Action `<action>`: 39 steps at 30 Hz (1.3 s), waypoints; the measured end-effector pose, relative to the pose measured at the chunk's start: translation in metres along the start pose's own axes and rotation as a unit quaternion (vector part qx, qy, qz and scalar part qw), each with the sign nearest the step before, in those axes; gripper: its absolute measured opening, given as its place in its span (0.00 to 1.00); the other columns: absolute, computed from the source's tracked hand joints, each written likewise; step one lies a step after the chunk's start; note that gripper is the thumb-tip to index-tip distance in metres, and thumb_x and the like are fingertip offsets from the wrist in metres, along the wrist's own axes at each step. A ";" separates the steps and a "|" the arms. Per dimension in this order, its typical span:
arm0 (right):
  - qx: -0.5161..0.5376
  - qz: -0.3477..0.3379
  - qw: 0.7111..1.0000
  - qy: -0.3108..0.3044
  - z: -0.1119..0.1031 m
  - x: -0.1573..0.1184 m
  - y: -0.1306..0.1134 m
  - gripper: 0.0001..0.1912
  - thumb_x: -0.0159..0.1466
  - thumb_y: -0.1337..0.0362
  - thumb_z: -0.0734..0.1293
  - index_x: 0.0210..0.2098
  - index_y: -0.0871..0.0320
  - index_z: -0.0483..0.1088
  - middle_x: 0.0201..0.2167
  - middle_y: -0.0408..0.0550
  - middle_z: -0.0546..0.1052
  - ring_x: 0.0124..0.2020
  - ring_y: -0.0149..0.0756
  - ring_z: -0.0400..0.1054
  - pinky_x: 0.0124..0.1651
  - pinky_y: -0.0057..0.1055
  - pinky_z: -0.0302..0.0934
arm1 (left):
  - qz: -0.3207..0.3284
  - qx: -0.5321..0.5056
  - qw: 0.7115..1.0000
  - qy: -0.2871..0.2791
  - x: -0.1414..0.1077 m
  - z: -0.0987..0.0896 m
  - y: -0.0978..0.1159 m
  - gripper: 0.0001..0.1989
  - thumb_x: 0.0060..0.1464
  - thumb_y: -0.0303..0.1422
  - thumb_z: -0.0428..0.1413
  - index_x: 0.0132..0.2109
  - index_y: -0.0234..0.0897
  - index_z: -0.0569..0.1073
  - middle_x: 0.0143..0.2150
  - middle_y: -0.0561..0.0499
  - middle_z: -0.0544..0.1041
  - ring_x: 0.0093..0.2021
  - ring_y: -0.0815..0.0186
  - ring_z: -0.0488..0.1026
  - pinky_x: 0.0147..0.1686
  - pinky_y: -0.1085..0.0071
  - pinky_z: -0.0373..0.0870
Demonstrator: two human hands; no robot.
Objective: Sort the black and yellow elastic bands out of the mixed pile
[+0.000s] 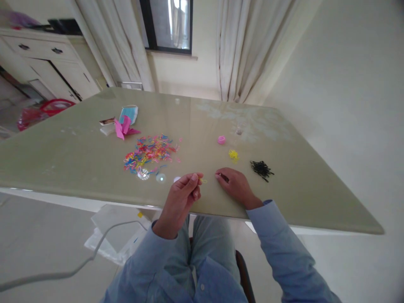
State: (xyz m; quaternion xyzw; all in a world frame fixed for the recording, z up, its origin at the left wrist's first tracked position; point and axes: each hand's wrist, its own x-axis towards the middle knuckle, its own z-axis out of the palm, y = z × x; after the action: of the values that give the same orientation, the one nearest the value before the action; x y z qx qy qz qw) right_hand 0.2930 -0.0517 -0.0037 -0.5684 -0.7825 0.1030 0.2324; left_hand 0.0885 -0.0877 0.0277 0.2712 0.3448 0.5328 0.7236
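Observation:
My left hand point(187, 187) is raised just over the table's near edge, thumb and forefinger pinching a small yellow rubber band point(203, 181) whose loop sticks out to the right. To its right, my right hand point(232, 182) rests on the table with curled fingers; a dark spot shows inside the curl, and whether it is a thing or shadow I cannot make out. A small pile of yellow rubber bands point(233, 155) lies just beyond my right hand. Farther right is a pile of black bands point(261, 169). A large heap of mixed-colour bands point(151, 152) spreads on the left.
The glossy table point(195, 118) carries a pink roundish item point(221, 139) and a small clear object point(239, 130). At the back left lie a blue face mask point(128, 113) and folded pink paper point(124, 127). A pale cable point(94, 248) hangs below left.

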 end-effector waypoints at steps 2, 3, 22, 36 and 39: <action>-0.006 0.001 1.000 0.005 0.001 -0.001 -0.002 0.10 0.67 0.63 0.62 0.40 0.56 0.75 0.36 0.49 0.80 0.35 0.37 0.72 0.40 0.31 0.61 | 0.007 0.027 1.000 -0.015 0.007 0.008 -0.002 0.16 0.44 0.42 0.68 0.37 0.35 0.81 0.29 0.52 0.73 0.22 0.77 0.63 0.21 0.77 0.59; -0.013 0.004 1.000 0.007 0.002 -0.001 -0.003 0.09 0.67 0.64 0.62 0.39 0.56 0.75 0.36 0.49 0.80 0.36 0.37 0.72 0.40 0.31 0.60 | 0.013 0.045 0.999 -0.025 0.013 0.013 -0.003 0.17 0.44 0.43 0.68 0.37 0.35 0.81 0.30 0.51 0.75 0.22 0.76 0.64 0.22 0.77 0.60; -0.065 0.015 0.998 -0.022 0.003 -0.002 -0.007 0.09 0.67 0.66 0.62 0.37 0.58 0.75 0.36 0.52 0.80 0.37 0.40 0.72 0.39 0.32 0.59 | 0.230 0.641 0.719 -0.140 0.155 0.079 -0.038 0.12 0.60 0.32 0.53 0.38 0.35 0.81 0.39 0.45 0.82 0.39 0.61 0.76 0.44 0.66 0.69; 0.008 0.032 0.999 -0.011 -0.003 -0.002 -0.005 0.09 0.67 0.64 0.63 0.41 0.57 0.76 0.35 0.48 0.80 0.36 0.37 0.72 0.40 0.30 0.60 | 0.232 0.606 0.749 -0.134 0.130 0.036 -0.003 0.09 0.58 0.32 0.56 0.40 0.37 0.82 0.41 0.48 0.83 0.41 0.62 0.78 0.43 0.68 0.70; 0.028 0.026 0.999 -0.005 -0.004 -0.003 -0.004 0.09 0.66 0.64 0.63 0.40 0.56 0.76 0.34 0.47 0.80 0.35 0.36 0.72 0.40 0.30 0.61 | 0.245 0.604 0.747 -0.131 0.106 0.008 0.008 0.10 0.59 0.34 0.55 0.40 0.37 0.81 0.39 0.47 0.83 0.38 0.63 0.77 0.40 0.69 0.69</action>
State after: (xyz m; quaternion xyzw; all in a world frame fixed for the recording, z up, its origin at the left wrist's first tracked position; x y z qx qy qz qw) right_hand 0.2919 -0.0558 0.0006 -0.5816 -0.7653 0.1333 0.2415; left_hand 0.1108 0.0160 0.0171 0.7938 0.4182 0.3318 0.2915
